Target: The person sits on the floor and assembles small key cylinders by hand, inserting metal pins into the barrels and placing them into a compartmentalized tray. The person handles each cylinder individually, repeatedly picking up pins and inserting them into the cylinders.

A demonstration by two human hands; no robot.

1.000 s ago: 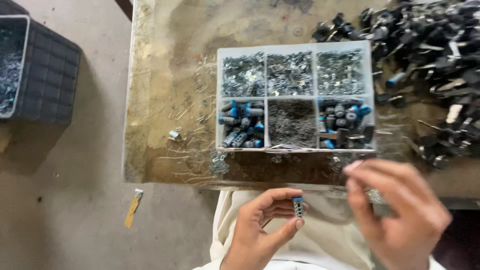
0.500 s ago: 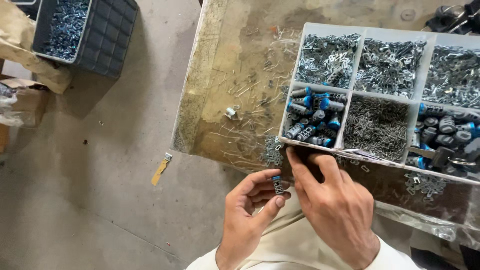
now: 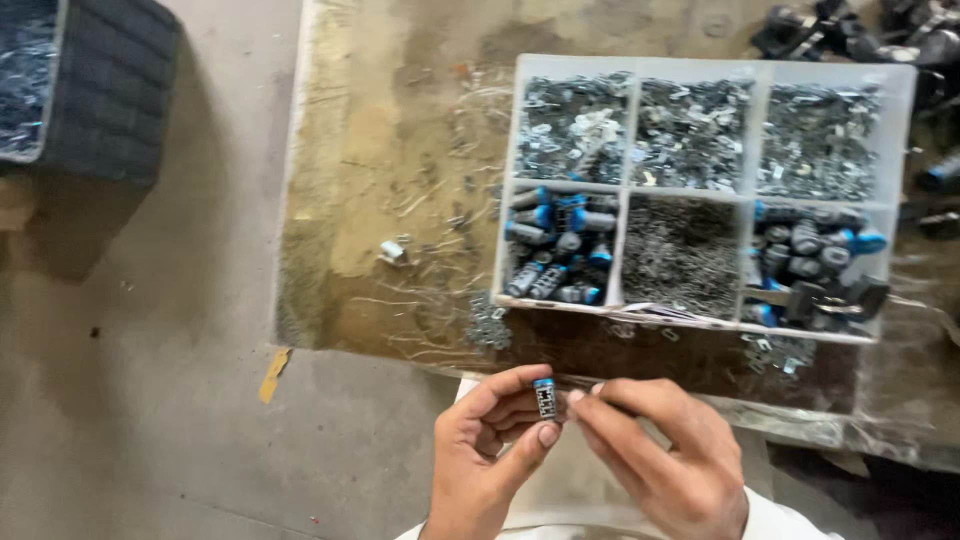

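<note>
Right hand (image 3: 665, 455) has drawn back from the tray (image 3: 705, 65); both hands now pinch the small blue-capped part (image 3: 545, 398)

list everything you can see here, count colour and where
compartment tray: one, clear plastic, six sections, on the table's right half
metal clips: many, silver, top three sections
small cylinders: many, grey and blue, lower left and lower right sections
fine wire bits: a heap, grey, lower middle section
table: one, worn brown top, strewn with loose scraps
crate: one, dark, on the floor at upper left
black parts: a pile, top right corner
cylinder: one, grey with a blue cap, pinched in the left hand
right hand: fingertips at the cylinder
</note>
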